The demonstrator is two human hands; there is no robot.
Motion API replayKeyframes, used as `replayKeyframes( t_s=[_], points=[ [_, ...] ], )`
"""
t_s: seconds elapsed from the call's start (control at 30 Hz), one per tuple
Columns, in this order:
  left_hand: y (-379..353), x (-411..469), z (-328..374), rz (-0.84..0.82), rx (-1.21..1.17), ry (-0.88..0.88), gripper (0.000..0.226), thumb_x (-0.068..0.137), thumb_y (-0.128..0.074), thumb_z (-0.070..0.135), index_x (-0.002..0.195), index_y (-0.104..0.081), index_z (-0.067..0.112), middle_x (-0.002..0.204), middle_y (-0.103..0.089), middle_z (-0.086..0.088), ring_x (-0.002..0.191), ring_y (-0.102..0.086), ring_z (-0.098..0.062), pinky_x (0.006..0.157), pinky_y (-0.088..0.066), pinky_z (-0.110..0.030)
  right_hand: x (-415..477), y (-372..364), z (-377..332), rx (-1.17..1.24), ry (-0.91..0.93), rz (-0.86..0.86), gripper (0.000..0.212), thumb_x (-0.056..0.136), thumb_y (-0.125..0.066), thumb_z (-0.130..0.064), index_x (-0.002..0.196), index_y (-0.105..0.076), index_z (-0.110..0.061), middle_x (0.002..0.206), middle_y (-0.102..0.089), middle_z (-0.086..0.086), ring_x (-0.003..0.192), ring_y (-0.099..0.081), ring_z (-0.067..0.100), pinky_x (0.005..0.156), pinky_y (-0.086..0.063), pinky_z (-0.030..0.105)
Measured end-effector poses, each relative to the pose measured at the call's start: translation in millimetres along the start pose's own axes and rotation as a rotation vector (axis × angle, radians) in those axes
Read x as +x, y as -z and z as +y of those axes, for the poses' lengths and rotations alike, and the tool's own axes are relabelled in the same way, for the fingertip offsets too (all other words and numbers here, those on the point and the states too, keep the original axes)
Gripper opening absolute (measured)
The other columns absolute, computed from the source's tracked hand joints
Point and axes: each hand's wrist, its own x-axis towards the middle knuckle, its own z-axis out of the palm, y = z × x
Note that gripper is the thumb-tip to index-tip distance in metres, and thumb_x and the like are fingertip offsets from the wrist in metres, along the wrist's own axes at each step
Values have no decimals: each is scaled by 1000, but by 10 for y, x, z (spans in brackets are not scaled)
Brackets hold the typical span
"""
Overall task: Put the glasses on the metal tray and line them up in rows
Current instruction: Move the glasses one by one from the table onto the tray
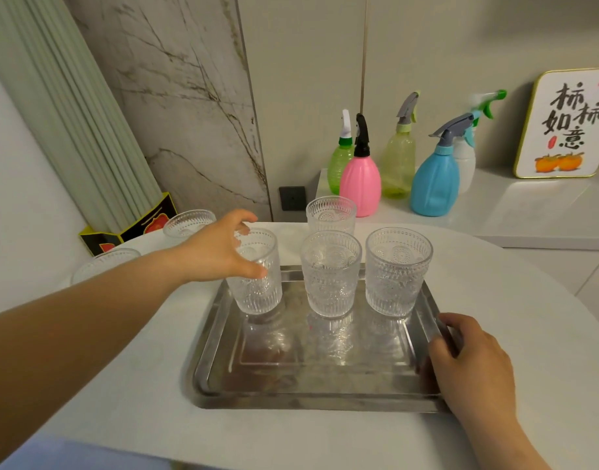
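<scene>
A shiny metal tray (301, 378) lies on the white table. Three embossed clear glasses stand in a row along its far side: a left glass (257, 286), a middle glass (330, 276) and a right glass (398, 273). My left hand (220, 251) grips the left glass at its rim, the glass tilted slightly. My right hand (467, 361) holds the tray's right edge. A fourth glass (331, 213) stands on the table just behind the tray. Two more glasses, one (188, 223) farther back and one (104, 262) nearer, sit at the table's far left, partly hidden by my left arm.
Several spray bottles, among them a pink one (360, 178) and a blue one (434, 179), stand on a white ledge behind the table. A framed sign (566, 127) leans at the right. A black and yellow box (131, 225) holds pale rods at the left.
</scene>
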Motion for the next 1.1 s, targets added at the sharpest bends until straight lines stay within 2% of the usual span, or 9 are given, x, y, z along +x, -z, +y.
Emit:
replayKeyframes(
  t_s=[0.13,0.27,0.43,0.6,0.73,0.83,0.97,1.1],
  points=[
    [-59,-4,-48,-21,15,12,83,65,-77,22,133,-30,22,141,-39,-5,122,-42,-20,93,-37,-29,4,-3,-2,-7,-1,1,27,77,-55,-1,104,-58,-3,100,-65,24,96,-53,41,83,-39,42],
    [-69,-2,-54,-53,33,24,84,68,-74,21,137,-26,20,146,-33,-4,130,-36,-21,99,-36,-32,5,-9,6,-11,-2,-4,27,77,-55,-2,104,-58,-3,99,-65,24,96,-53,41,82,-39,42],
    [-61,-1,-18,-66,45,40,88,68,-74,22,139,-22,20,147,-31,-5,131,-35,-22,102,-36,-34,0,-1,4,3,-12,-3,29,77,-55,-1,105,-58,-3,101,-65,24,98,-53,41,83,-39,42],
    [-32,-17,3,-105,87,46,90,66,-75,22,139,-21,21,144,-34,-7,128,-38,-22,96,-37,-29,-3,0,7,3,-12,-5,29,77,-54,-1,105,-58,-3,100,-65,24,98,-53,41,84,-39,43],
    [-21,-29,15,-131,93,54,92,66,-75,24,139,-20,23,146,-32,-5,131,-35,-22,102,-36,-33,-6,4,-2,10,-18,-6,30,77,-54,-1,106,-58,-3,102,-64,24,99,-52,40,85,-38,43],
    [45,-1,80,-182,61,67,95,68,-74,28,141,-14,24,150,-26,-3,136,-28,-20,108,-30,-34,-6,11,-9,17,-14,-9,29,77,-54,-1,106,-57,-3,101,-64,25,98,-52,40,84,-38,42],
    [167,220,330,-141,-19,34,79,76,-65,30,141,-21,20,150,-30,-4,137,-30,-19,108,-27,-30,4,7,0,27,-11,-7,29,78,-54,-2,107,-57,-3,100,-65,23,97,-54,39,84,-39,41],
    [38,576,670,-106,67,-38,70,79,-61,34,138,-30,13,146,-37,-9,132,-39,-22,104,-30,-27,14,-5,23,31,-3,-2,28,79,-54,-3,107,-57,-5,99,-66,20,96,-54,37,84,-39,40]
  ],
)
